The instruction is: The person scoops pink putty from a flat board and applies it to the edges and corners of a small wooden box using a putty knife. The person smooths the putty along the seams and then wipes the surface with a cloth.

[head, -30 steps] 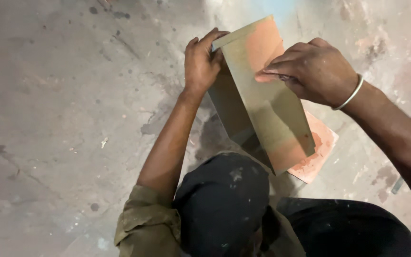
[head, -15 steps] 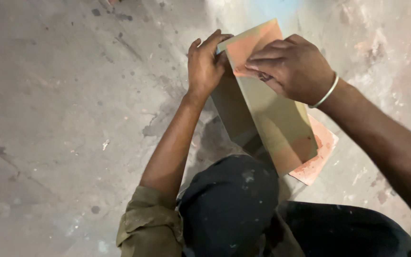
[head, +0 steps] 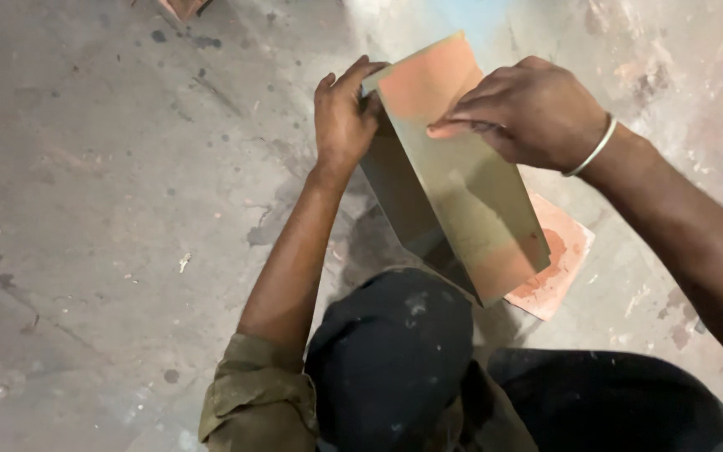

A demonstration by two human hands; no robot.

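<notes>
So the left hand [head: 343, 117] is curled around the top left edge of a flat rectangular board [head: 462, 180], fingers hooked over the rim and thumb behind it, gripping it firmly. The right hand [head: 529, 109] lies on the board's front face near the top, fingers held together and pressed flat against the surface, not pinching anything. There's a thin metal bangle [head: 593, 148] on that wrist.

The board itself is olive-tan with a reddish-orange patch at the upper end, and it's held tilted up off the floor, lower end down near the person's knee [head: 395, 351], which is in dark, paint-flecked trousers. Just under the board's lower corner a reddish square tile [head: 558, 268] lies flat on the floor. The floor [head: 110, 184] is grey concrete, stained and speckled with dark spots.
</notes>
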